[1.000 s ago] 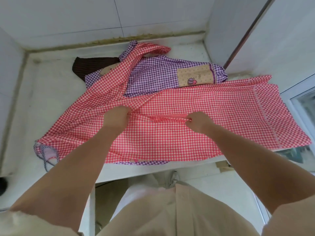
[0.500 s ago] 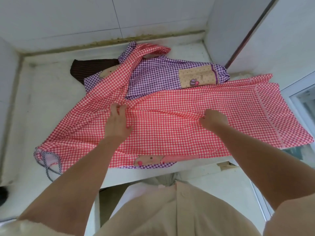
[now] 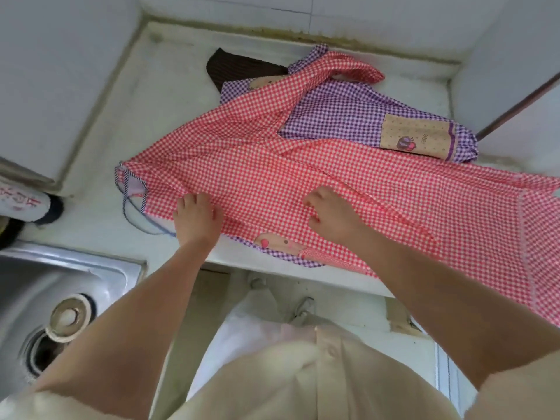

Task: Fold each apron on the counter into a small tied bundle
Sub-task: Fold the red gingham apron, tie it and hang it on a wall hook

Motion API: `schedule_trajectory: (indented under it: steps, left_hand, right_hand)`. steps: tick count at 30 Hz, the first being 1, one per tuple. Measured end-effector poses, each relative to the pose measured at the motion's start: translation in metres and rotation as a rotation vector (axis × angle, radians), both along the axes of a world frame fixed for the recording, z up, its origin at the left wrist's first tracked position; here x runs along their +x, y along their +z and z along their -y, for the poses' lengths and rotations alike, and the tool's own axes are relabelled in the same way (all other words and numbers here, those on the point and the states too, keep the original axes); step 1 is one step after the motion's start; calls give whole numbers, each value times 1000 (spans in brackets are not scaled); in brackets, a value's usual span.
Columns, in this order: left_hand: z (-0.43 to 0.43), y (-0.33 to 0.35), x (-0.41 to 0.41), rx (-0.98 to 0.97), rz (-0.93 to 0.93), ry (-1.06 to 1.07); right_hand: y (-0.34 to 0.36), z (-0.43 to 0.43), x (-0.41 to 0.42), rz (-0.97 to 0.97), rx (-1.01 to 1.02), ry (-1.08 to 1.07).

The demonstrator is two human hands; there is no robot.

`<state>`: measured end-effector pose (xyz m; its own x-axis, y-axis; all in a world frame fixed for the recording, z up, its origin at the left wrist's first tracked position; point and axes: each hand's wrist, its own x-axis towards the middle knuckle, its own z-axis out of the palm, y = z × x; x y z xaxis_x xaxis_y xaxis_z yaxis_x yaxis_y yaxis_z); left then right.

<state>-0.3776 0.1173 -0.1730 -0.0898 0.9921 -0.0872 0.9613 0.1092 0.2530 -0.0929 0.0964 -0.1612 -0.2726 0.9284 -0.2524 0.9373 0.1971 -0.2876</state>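
A red gingham apron [image 3: 303, 174] lies spread across the white counter [image 3: 157, 116]. Its right part hangs past the counter edge. My left hand [image 3: 197, 218] rests flat on the cloth near its lower left edge. My right hand [image 3: 331, 215] lies on the apron's middle with fingers curled into the fabric. A purple gingham apron [image 3: 342, 119] with a beige pocket [image 3: 415, 137] lies behind, partly under the red one. A bit of purple cloth with a pink patch [image 3: 278, 245] shows under the front hem. A blue-striped tie [image 3: 133, 204] loops off the left corner.
A brown striped cloth [image 3: 236, 68] lies at the back by the tiled wall. A steel sink [image 3: 60, 298] with a drain strainer sits at the lower left. A white container with red writing [image 3: 21, 203] stands left of the counter. A wall corner closes the right side.
Both hands have slid along the red apron toward the front edge. The view has swung left, and the sink has come into sight.
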Motion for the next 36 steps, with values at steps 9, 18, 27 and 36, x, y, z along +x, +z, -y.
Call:
schedule_trajectory:
  steps: [9,18,27,36]
  left_hand:
    - [-43,19,-74,183,127,122]
    - [-122,20,-141,-213,-34,-110]
    - [-145,38,-164,-479,532,-116]
    - [-142,37,-160,-323,375,13]
  right_hand:
    - [10,-73,-98,-319,-133,117]
    - [-11,-129,-183,-232,-298,255]
    - [-19,-157,-191,-145,-429,287]
    - [-13,-161,-192,-116,-455,350]
